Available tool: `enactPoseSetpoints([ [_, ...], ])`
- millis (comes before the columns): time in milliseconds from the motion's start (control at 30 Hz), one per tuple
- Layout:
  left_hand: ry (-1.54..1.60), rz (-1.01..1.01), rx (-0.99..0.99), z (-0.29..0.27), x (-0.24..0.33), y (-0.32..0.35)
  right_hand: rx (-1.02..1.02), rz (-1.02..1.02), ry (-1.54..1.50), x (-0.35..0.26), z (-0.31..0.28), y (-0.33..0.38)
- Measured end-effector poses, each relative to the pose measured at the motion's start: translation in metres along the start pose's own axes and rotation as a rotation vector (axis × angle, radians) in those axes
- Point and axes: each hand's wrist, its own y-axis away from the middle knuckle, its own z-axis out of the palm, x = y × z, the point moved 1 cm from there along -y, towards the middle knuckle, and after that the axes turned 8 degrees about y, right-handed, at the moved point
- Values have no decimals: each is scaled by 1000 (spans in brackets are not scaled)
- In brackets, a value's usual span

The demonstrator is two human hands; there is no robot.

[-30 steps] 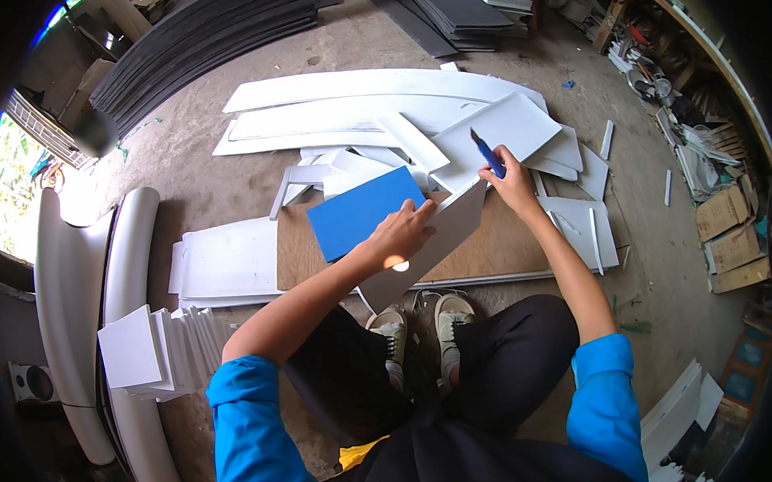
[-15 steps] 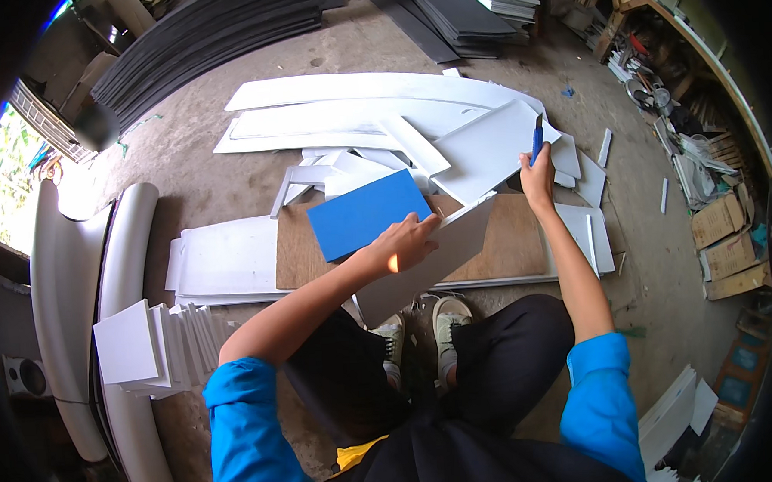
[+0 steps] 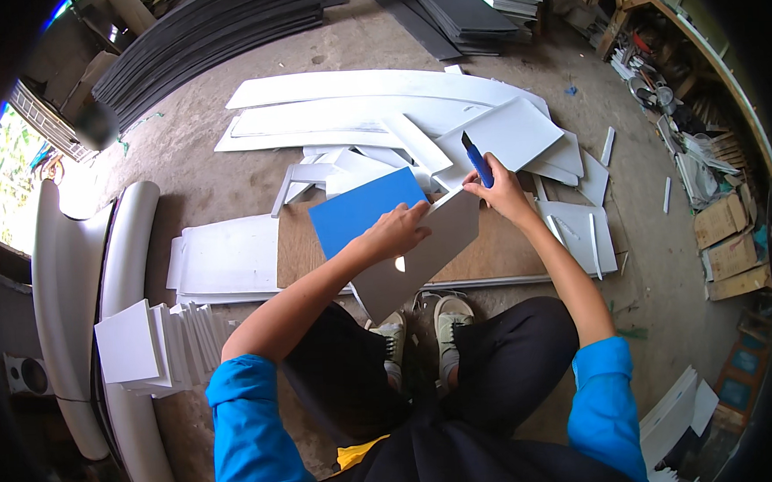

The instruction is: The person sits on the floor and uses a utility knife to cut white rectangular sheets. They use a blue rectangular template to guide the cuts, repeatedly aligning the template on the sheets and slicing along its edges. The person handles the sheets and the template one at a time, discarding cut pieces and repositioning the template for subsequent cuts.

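Observation:
In my right hand (image 3: pixel 506 194) is a blue utility knife (image 3: pixel 479 165), its dark blade pointing up and away. The fingertips of that hand touch the far right corner of a white foam board (image 3: pixel 426 261), which stands tilted on edge. My left hand (image 3: pixel 394 235) grips the board's upper edge, thumb on the near face. Behind it a flat blue panel (image 3: pixel 359 209) lies on a brown wooden board (image 3: pixel 511 248). That wooden board rests on long white sheets (image 3: pixel 227 256) in front of my feet.
White offcuts and sheets (image 3: pixel 312 115) lie beyond the wooden board. A stack of white pieces (image 3: pixel 132 347) stands at left beside rolled white sheets (image 3: pixel 128 252). Dark sheets (image 3: pixel 214 46) are piled at the back. Cardboard boxes (image 3: pixel 722 235) line the right side.
My right hand has moved left and nearer with the knife, onto the board's far corner. The board has turned slightly in my left hand. A narrow white strip now shows by my right forearm.

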Motion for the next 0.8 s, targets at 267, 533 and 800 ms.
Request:
enactPoseSetpoints([
  [267, 28, 8, -28, -3, 9, 0, 518, -28, 231, 40, -11, -18],
  [533, 302, -112, -21, -18, -24, -2, 135, 320, 465, 129, -2, 1],
  [800, 676, -61, -12, -30, -53, 13, -13, 332, -106, 85, 16, -12],
])
